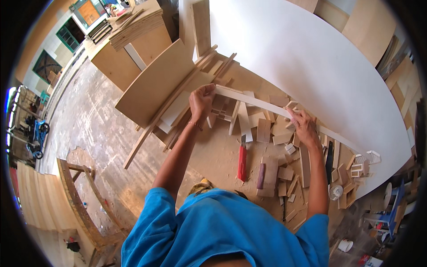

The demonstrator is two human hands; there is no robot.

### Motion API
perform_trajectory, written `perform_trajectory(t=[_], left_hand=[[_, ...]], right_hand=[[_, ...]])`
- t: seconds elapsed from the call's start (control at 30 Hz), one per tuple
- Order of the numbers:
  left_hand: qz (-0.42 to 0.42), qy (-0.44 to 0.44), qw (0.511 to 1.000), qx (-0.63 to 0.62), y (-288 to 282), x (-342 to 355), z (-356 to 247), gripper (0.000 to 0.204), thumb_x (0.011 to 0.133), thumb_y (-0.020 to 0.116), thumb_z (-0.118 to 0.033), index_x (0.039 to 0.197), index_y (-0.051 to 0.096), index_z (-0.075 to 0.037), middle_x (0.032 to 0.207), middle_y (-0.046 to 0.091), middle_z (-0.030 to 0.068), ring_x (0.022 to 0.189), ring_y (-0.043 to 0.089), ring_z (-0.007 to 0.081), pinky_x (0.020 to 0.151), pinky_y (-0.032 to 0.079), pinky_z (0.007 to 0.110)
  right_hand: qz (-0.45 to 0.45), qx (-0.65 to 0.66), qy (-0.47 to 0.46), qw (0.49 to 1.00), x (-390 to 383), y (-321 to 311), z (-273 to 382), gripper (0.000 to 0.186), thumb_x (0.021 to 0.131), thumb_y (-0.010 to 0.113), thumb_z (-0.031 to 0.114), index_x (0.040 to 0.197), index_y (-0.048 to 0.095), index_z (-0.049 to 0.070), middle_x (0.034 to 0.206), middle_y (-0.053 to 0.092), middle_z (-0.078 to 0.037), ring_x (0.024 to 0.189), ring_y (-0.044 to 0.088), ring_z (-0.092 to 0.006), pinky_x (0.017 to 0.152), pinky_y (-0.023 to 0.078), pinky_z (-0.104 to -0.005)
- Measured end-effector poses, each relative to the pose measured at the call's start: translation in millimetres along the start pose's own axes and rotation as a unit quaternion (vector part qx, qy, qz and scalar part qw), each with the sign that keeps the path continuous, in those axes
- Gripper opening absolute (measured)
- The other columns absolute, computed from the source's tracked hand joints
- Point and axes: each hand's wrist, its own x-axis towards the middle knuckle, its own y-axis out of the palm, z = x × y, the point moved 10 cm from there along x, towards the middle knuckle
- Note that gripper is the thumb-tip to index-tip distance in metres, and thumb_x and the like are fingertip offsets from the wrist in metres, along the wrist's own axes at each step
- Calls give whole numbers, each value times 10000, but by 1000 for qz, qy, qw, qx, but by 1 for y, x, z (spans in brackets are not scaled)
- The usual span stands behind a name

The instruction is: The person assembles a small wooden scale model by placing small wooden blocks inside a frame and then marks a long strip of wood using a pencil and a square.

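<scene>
A long pale wooden strip (253, 100) stretches across in front of me, held up in both hands above a litter of wood offcuts. My left hand (201, 103) grips its left end, fingers closed round it. Farther right along the strip, my right hand (304, 127) pinches it between thumb and fingers, and the strip runs on past that hand to the lower right. Below the strip lies a red-handled tool (242, 162), perhaps a saw or knife. Beside it rests a flat wooden piece with a dark purplish handle (261, 175). Small wood blocks (263, 130) are scattered around.
A large white panel (311, 58) stands behind the offcuts. Plywood sheets (155, 84) and long battens (147, 143) lean at the left. A wooden frame (75, 191) stands at lower left. A clear round container (336, 192) sits at right, and a blue motorbike (39, 133) is far left.
</scene>
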Motion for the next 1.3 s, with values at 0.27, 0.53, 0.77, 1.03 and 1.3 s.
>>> perform_trajectory(t=[0.27, 0.53, 0.77, 1.03, 1.3], left_hand=[[58, 36, 997, -36, 10, 9, 0, 276, 756, 596, -28, 1028, 641, -19, 976, 667, 103, 869, 652, 168, 756, 495, 260], [62, 30, 998, 10, 10, 8, -4, 264, 755, 587, -20, 1010, 652, -33, 966, 666, 110, 876, 653, 193, 762, 498, 273], [53, 34, 998, 31, 4, 4, -11, 259, 754, 578, -11, 1001, 654, -31, 965, 656, 135, 884, 651, 226, 765, 499, 282], [56, 47, 996, 47, 7, 7, -9, 255, 752, 582, -26, 998, 652, -31, 965, 655, 135, 901, 644, 233, 777, 499, 292], [70, 16, 997, 31, 10, 12, 10, 266, 756, 577, 6, 1014, 640, -16, 980, 669, 79, 931, 632, 138, 802, 479, 230]], right_hand=[[7, 1, 3, 1000, 3, -1, 3, 397, 862, 534, 188, 1244, 516, 295, 929, 555, -48, 907, 546, -218, 819, 329, -417], [-10, 17, -123, 992, 25, 24, 66, 551, 815, 535, 59, 1290, 462, 326, 910, 524, -92, 882, 543, -243, 792, 407, -432], [11, 11, -156, 988, 56, 37, 124, 612, 762, 468, -24, 1264, 490, 326, 954, 521, -105, 876, 554, -274, 796, 440, -419], [10, 38, -161, 986, 67, 41, 134, 510, 813, 490, 40, 1243, 513, 313, 1003, 532, -104, 948, 555, -272, 801, 419, -432], [26, 29, -147, 988, 68, 46, 136, 538, 799, 516, 31, 1253, 499, 318, 979, 533, -100, 958, 535, -267, 801, 404, -433]])
